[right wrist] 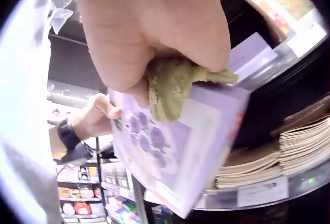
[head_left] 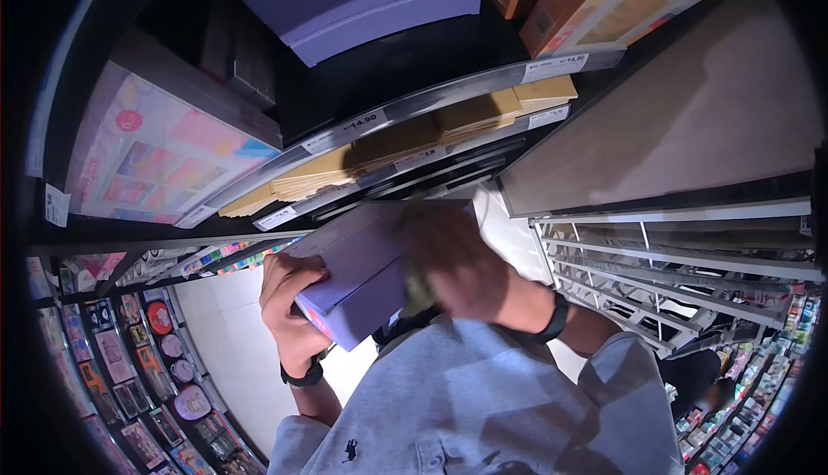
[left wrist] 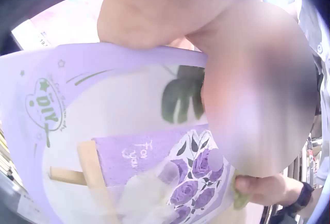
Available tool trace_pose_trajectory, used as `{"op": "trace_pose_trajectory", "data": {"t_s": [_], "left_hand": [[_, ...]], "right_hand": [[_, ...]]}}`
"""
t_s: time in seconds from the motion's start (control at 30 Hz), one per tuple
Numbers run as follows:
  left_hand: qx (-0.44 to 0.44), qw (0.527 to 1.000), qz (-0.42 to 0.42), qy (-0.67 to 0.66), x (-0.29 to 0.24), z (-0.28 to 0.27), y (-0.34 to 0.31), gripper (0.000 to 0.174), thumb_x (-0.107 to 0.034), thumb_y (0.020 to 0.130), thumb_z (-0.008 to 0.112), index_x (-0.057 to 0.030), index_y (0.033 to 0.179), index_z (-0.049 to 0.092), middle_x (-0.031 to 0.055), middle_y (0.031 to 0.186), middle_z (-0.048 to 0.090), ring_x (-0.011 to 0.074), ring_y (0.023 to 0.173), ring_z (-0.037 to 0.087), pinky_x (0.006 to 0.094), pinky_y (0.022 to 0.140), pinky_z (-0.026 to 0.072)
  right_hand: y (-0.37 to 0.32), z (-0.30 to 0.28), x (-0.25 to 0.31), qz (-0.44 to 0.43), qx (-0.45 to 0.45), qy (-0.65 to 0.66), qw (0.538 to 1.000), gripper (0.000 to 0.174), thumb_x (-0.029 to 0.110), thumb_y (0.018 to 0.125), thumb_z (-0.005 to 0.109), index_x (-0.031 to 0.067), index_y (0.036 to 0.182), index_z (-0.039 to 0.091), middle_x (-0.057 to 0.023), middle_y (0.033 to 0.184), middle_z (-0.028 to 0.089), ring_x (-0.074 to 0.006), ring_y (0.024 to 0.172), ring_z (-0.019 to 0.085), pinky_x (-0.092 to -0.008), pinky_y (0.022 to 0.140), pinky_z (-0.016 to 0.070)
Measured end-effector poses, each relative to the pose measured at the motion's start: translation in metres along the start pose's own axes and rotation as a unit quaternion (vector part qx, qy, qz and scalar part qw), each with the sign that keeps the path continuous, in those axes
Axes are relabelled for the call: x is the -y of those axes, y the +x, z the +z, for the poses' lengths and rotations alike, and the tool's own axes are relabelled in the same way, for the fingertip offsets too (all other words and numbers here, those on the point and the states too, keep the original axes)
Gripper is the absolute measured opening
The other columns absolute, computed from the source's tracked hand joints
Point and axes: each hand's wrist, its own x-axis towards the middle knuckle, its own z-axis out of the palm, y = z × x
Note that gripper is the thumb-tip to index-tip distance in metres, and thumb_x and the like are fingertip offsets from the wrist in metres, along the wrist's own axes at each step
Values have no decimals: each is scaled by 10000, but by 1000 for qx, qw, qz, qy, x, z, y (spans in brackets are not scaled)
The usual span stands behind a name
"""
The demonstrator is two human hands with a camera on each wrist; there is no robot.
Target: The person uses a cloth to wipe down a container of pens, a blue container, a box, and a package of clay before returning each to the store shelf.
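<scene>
My left hand (head_left: pixel 291 298) grips one end of a purple DIY kit box (head_left: pixel 349 255), its fingers curled over the edge. Purple roses and a small wooden easel are printed on the box face (left wrist: pixel 129 157). A crumpled olive-green cloth (right wrist: pixel 172 87) is bunched in my right hand (right wrist: pixel 154 23), pinched between thumb and fingers. In the right wrist view the cloth overlaps the box at its upper edge. The head view shows my right hand blurred, over the end of the box farther from my left hand. A large blurred patch hides part of the box in the left wrist view.
Similar purple boxes (head_left: pixel 379 0) lie on the upper shelf in front, beside an orange box (head_left: pixel 621 5). Below are stacks of tan flat items (head_left: pixel 388 143). A pastel box (head_left: pixel 164 151) stands at left. Wire racks (head_left: pixel 638 276) run along the right.
</scene>
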Motion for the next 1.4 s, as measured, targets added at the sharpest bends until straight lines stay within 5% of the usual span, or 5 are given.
{"op": "trace_pose_trajectory", "data": {"t_s": [0.57,1.1,1.2,1.3,1.4], "left_hand": [[12,999,21,-36,4,-3,9,396,-92,544,809,8,884,633,154,847,667,244,754,557,367,732,419],[-63,991,101,-67,-7,18,12,233,-129,671,793,-46,838,654,120,789,656,240,707,513,393,720,370],[-78,988,108,-76,-13,6,12,197,-175,707,782,-63,807,654,116,768,658,235,692,519,394,707,364],[-84,982,136,-97,-9,-2,17,168,-188,741,762,-90,817,649,86,756,643,232,702,546,387,680,363],[-273,892,257,-255,9,15,16,107,-178,787,712,-139,816,617,25,807,615,182,737,580,382,776,398]], "right_hand": [[-27,-25,-40,36,1,47,998,524,-31,582,620,-30,1103,564,-133,1045,506,-315,1025,513,-443,898,452],[-5,-36,-4,-108,-57,-19,992,498,113,806,689,15,1263,517,-91,1085,559,-226,1049,563,-396,961,448],[-21,-55,-34,-41,-61,-33,997,625,222,687,808,37,1217,531,-95,1140,564,-251,1053,577,-428,963,456],[-59,-75,-67,140,-44,-91,985,584,-37,593,679,54,1161,581,-129,1102,612,-335,1040,582,-397,927,481],[-72,-78,-73,194,-119,32,973,480,-56,662,640,21,1133,589,-152,1203,607,-343,1117,586,-389,928,484]]}}
